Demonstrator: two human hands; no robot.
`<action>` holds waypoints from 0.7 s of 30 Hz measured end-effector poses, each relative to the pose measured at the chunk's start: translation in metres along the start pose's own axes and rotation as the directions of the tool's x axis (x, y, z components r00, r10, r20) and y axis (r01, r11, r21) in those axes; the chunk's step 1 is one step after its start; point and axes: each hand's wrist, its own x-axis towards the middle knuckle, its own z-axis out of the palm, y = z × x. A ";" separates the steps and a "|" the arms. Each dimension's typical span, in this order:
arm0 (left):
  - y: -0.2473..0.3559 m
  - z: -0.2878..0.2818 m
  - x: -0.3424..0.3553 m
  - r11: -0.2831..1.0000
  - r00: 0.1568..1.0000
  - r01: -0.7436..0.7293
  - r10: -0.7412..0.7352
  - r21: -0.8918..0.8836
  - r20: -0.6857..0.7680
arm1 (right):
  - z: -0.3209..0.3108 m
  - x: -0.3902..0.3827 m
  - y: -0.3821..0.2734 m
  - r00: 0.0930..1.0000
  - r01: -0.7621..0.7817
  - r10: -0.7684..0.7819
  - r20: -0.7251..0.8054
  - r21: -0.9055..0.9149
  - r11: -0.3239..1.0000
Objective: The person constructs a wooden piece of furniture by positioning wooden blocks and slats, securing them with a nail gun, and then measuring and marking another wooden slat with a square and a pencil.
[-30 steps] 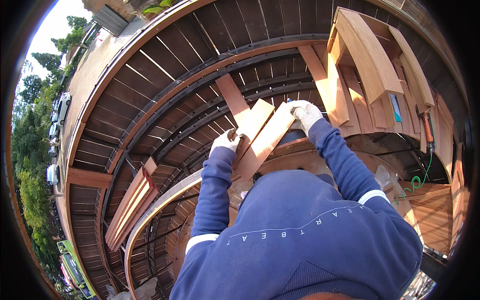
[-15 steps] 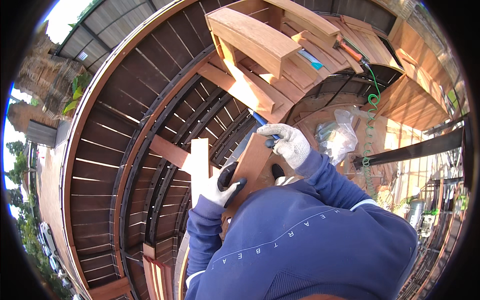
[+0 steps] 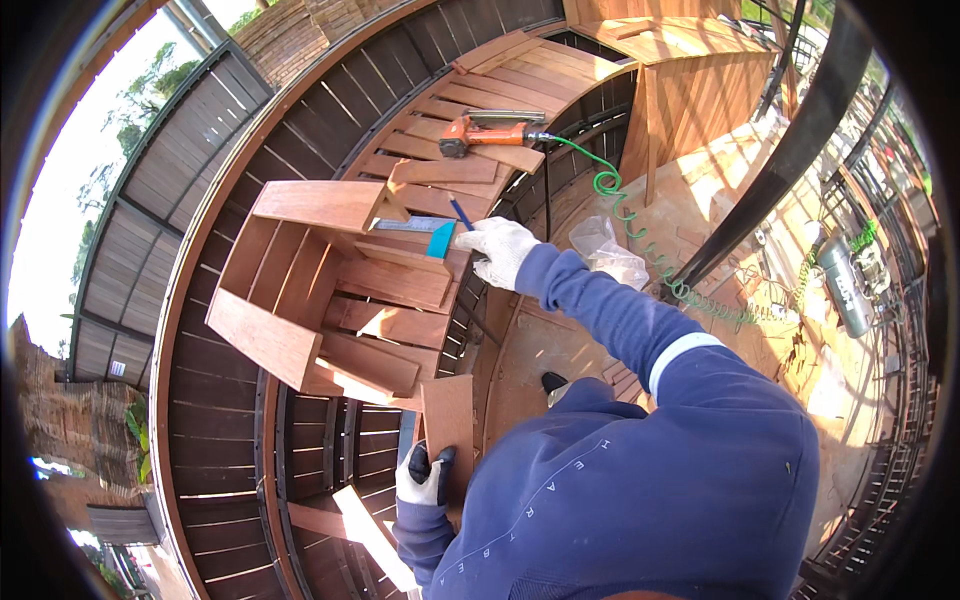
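Note:
My left hand [image 3: 424,478], in a white glove with dark fingertips, grips the lower edge of a short reddish wooden board [image 3: 449,415] close to my body. My right hand [image 3: 500,252], gloved in white, reaches forward over the slatted bench. A slim blue pencil [image 3: 460,211] sticks up from its closed fingers. Right at these fingertips is the teal handle of a try square [image 3: 441,240]; whether they touch it I cannot tell. The square's metal blade lies on the wood beside an open box-like wooden frame [image 3: 265,335].
An orange air nailer [image 3: 485,135] with a coiled green hose [image 3: 625,215] rests on the curved bench, among loose boards [image 3: 445,172]. A plastic bag [image 3: 608,250] lies on the floor. A dark metal post [image 3: 765,165] slants at the right. A pale board [image 3: 372,535] stands near my left forearm.
My view has turned to the right. My right hand has left the board and stretched out to the try square with the pencil. My left hand still grips the board.

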 end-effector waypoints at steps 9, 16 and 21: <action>0.024 0.052 0.050 0.998 0.990 0.058 -0.052 0.039 -0.131 | 0.089 0.102 0.079 0.665 0.522 -0.310 0.679 -0.125 0.844; 0.034 0.058 0.022 0.987 0.914 0.017 0.051 0.163 -0.403 | 0.064 0.117 0.097 0.567 0.662 -0.482 0.668 -0.021 0.750; 0.006 0.061 0.006 0.989 0.846 0.039 -0.108 -0.141 -0.523 | 0.025 0.085 0.112 0.869 0.363 -0.343 0.357 0.013 0.932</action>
